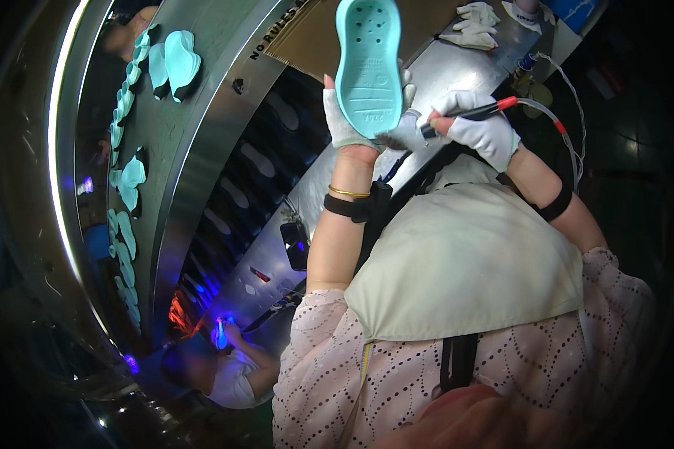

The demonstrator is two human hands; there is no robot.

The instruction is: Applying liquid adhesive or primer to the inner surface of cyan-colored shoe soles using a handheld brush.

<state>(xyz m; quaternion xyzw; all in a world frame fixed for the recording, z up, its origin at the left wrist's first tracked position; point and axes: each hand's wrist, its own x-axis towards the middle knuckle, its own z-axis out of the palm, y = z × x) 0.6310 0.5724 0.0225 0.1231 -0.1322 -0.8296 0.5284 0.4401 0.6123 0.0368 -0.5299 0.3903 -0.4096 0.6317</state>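
Observation:
A turquoise shoe sole [370,71] stands upright in my left hand [342,116], which wears a white glove with bare fingertips. Its toe end points away and shows several small holes; the heel end is nearest my wrist. In my right hand [475,129], gloved the same way, is a brush [464,116] with a black handle, red bands and a clear tube running off its back end. Its dark bristles reach the lower heel edge of the sole; whether they touch it I cannot tell.
A conveyor belt [191,97] on the left carries several turquoise shoe pieces [181,60]. Beyond the sole lie a cardboard box [307,45] and white gloves [472,26]. Dark racks [240,172], a phone-like device [295,245] and a co-worker [236,374] under blue light are at lower left.

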